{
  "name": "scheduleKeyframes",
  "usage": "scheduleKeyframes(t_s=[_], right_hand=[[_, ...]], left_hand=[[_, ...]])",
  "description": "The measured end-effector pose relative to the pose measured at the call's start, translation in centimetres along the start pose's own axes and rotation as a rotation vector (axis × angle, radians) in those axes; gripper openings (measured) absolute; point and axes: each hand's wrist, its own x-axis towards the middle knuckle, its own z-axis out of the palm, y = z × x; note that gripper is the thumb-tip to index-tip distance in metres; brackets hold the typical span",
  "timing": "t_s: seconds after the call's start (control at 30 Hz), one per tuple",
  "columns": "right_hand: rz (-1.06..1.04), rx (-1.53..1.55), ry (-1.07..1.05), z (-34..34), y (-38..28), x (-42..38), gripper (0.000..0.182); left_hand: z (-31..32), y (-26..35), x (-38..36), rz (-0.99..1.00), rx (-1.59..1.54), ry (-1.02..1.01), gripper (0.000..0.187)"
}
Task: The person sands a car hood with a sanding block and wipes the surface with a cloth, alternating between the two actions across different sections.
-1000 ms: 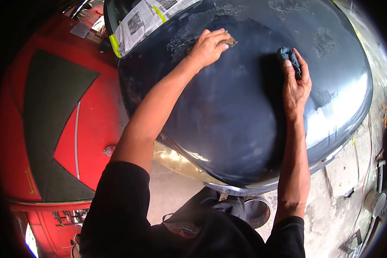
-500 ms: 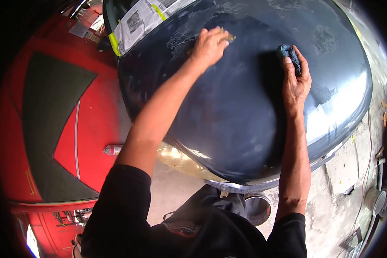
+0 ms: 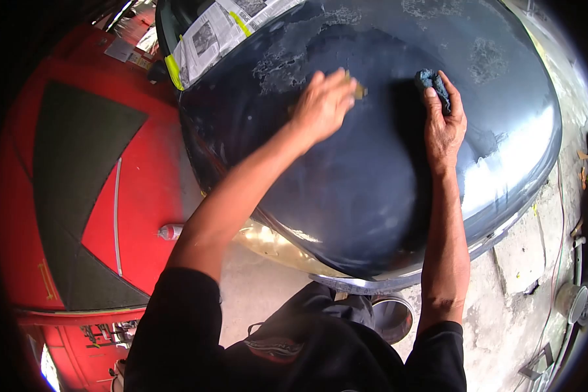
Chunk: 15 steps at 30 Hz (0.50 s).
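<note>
A dark, glossy car hood curves out in front of me, with patchy grey scuffs toward its far side. My left hand lies over the hood, its fingers bent over a yellow-brown sanding pad pressed to the surface; most of the pad is hidden and the fingers are slightly blurred. To the right, my right hand pinches a crumpled dark blue cloth between thumb and fingers, close over the hood. A dark shadow falls beside that hand.
Newspaper held by yellow tape covers the hood's far left edge. A red car panel on the left carries a dark sheet and a bottle. A bucket stands below the bumper. A cable crosses the concrete at right.
My left hand and the sanding pad have slid toward me and slightly right over the hood. My right hand, still holding the blue cloth, has shifted a little left.
</note>
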Motion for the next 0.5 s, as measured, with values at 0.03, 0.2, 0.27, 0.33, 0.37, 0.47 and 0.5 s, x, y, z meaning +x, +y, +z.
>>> scheduleKeyframes(t_s=[0.03, 0.2, 0.27, 0.33, 0.37, 0.47, 0.5], right_hand=[[-0.001, -0.008, 0.005, 0.0, 0.0, 0.1, 0.04], [-0.017, -0.062, 0.013, 0.1, 0.7, 0.1, 0.039], [-0.006, -0.059, 0.012, -0.1, -0.1, 0.1, 0.039], [-0.005, -0.052, -0.002, -0.1, -0.2, -0.3, 0.039], [-0.022, -0.044, -0.001, 0.0, 0.4, -0.1, 0.04], [-0.035, -0.045, 0.003, 0.0, 0.4, 0.1, 0.04], [-0.032, -0.057, 0.002, -0.1, 0.3, 0.0, 0.04]], left_hand=[[-0.8, 1.3, -1.5, -0.023, -0.042, -0.012, 0.031], [2.1, -2.4, 3.8, 0.088, -0.011, 0.039, 0.03], [2.9, -2.3, 5.7, 0.065, 0.009, 0.071, 0.03], [2.5, -1.9, 5.2, 0.063, 0.019, 0.097, 0.029], [1.7, -1.2, 3.6, 0.058, -0.005, 0.042, 0.03], [-1.0, 1.7, -0.7, 0.001, -0.065, -0.028, 0.03], [-1.1, 1.5, -0.9, 0.007, -0.08, -0.046, 0.03]])
